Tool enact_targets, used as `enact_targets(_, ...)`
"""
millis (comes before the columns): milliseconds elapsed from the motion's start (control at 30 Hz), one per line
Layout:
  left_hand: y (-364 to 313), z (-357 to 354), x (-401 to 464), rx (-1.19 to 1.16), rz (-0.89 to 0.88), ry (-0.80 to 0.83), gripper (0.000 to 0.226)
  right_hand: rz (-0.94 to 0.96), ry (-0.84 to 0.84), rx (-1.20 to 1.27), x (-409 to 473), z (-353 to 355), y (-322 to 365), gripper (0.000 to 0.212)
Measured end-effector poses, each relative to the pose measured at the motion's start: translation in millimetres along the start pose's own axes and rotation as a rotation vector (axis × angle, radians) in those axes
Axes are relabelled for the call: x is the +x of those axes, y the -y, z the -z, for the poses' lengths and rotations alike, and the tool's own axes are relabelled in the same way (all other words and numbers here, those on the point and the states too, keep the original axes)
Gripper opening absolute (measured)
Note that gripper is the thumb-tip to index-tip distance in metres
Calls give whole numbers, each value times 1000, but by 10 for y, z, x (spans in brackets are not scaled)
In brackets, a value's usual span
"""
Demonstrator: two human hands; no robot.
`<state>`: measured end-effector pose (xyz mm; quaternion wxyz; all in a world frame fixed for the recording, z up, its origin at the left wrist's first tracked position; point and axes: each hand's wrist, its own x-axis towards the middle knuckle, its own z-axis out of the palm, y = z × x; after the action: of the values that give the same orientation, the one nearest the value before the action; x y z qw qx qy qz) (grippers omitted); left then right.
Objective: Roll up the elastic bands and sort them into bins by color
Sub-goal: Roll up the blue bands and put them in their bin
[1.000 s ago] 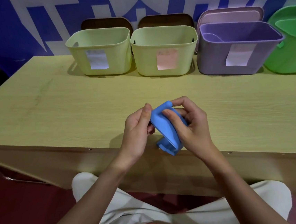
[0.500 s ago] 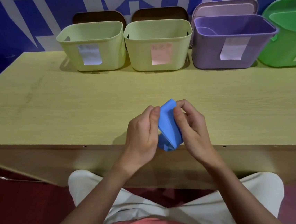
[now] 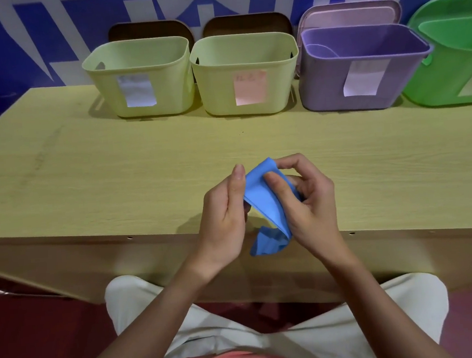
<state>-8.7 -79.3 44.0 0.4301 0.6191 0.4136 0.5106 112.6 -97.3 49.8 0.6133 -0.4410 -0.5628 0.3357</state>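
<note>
From the head view, both hands hold a blue elastic band [image 3: 263, 202] over the table's [image 3: 113, 176] near edge: the left hand [image 3: 226, 214] grips its left side, the right hand [image 3: 303, 201] pinches the top, tail dangling below. Four bins [image 3: 245, 74] line the far edge.

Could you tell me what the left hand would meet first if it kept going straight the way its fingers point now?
Probably the blue elastic band, which the left hand already holds at its fingertips; beyond it, the right hand.
</note>
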Motion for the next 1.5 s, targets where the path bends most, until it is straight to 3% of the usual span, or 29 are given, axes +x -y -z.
enact_targets(133, 44, 58, 14, 183, -77, -4, 45, -26, 10, 37, 4, 6, -5, 11)
enact_targets(333, 101, 106, 0, 511, -288, -37, 31, -45, 53, 48, -31, 4, -28, 4)
enact_targets(467, 73, 58, -3, 311, -208, -62, 33, -36, 127, 16, -30, 16, -29, 9)
enact_targets(700, -161, 6, -37, -253, 283, 35, 46, -17, 186, -54, 3, 118, 19, 31)
enact_targets(833, -177, -24, -47, -389, 383, 66, 46, -85, 135, 19, -19, 103, 7, 17)
enact_targets(1000, -102, -58, -11, -180, 390, 67, 46, -127, 76, -10, -50, 118, -18, 8)
enact_targets(1100, -28, -68, -14, 19, 236, 62, 51, -138, 56, -8, -82, 120, 8, 7)
enact_targets(1233, -24, -46, -1, 96, 60, 80, 51, -108, 2, -55, -107, 120, 28, 7)
enact_targets(1400, -114, -92, 7, 37, 36, 109, 45, -93, -49, -61, -147, 97, 52, 5)
enact_targets(1500, -166, -130, -6, -53, 93, 99, 48, -88, -67, -49, -129, 80, 61, 19)
